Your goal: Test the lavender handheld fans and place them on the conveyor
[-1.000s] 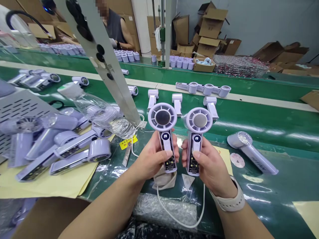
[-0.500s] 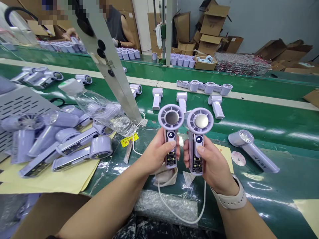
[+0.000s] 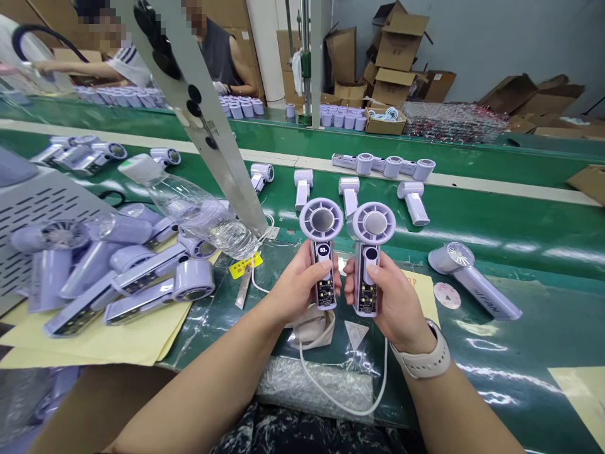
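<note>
My left hand (image 3: 299, 284) is wrapped round the handle of a lilac handheld fan (image 3: 322, 220), thumb on the button below its round display, which reads 83. Beside it my right hand (image 3: 401, 297) grips a second handheld fan (image 3: 374, 222) the same way; its display looks dark. Both are upright with the round heads facing me, and circuit boards show in their handles. Beneath them a white cable (image 3: 347, 408) loops over the bench by a crumpled pale bundle (image 3: 314, 328). Another fan (image 3: 486, 291) lies to the right of my right hand.
Several fans (image 3: 193, 279) are piled at left on yellow paper (image 3: 108, 343). A clear bottle (image 3: 198, 214) leans near a slanted metal post (image 3: 222, 151). More fans (image 3: 350, 192) lie on the green conveyor (image 3: 510, 205). Across it are co-workers, lilac parts and cardboard boxes (image 3: 401, 44).
The left fan's display has gone from 20 to 83, and the right one from 20 to dark. Fans on the conveyor have shifted slightly right. A co-worker's arm now reaches left.
</note>
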Demonstrator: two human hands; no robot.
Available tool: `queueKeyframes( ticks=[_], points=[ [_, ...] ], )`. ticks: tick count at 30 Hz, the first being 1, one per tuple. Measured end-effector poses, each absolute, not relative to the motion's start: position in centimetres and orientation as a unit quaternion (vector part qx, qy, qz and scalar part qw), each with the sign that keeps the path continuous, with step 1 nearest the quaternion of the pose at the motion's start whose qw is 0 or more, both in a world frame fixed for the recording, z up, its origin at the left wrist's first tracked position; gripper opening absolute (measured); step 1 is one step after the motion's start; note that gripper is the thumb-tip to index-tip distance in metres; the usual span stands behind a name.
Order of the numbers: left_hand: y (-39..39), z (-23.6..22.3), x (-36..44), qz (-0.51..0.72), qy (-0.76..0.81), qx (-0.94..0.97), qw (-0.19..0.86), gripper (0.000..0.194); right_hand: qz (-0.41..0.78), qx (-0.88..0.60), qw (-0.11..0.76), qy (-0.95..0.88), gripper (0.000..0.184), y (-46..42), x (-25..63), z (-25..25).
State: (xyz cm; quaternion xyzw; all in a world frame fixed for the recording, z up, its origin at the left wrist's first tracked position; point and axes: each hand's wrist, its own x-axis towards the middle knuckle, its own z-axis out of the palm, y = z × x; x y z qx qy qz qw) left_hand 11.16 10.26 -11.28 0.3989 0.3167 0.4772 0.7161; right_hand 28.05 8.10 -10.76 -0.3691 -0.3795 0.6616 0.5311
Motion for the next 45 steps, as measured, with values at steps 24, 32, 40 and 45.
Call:
queueKeyframes(
  ticks=[24, 32, 40, 45],
  points=[
    [10.91, -11.46, 10.82, 0.487, 0.347, 0.426, 0.679, 0.043, 0.644, -0.372, 0.546, -0.385, 0.025, 8.23, 28.24, -10.79],
    [10.76, -11.50, 10.80, 0.480, 0.358, 0.412, 0.687, 0.050, 0.658, -0.363, 0.533, -0.389, 0.029, 8.39, 28.57, -10.97],
    [10.92, -11.71, 10.85, 0.489, 0.330, 0.424, 0.687, 0.044, 0.646, -0.359, 0.551, -0.387, 0.024, 8.23, 28.37, -10.69],
    [11.13, -11.36, 10.83, 0.509, 0.331, 0.383, 0.696, 0.045, 0.656, -0.335, 0.569, -0.365, 0.034, 8.63, 28.40, -11.22]
  ],
)
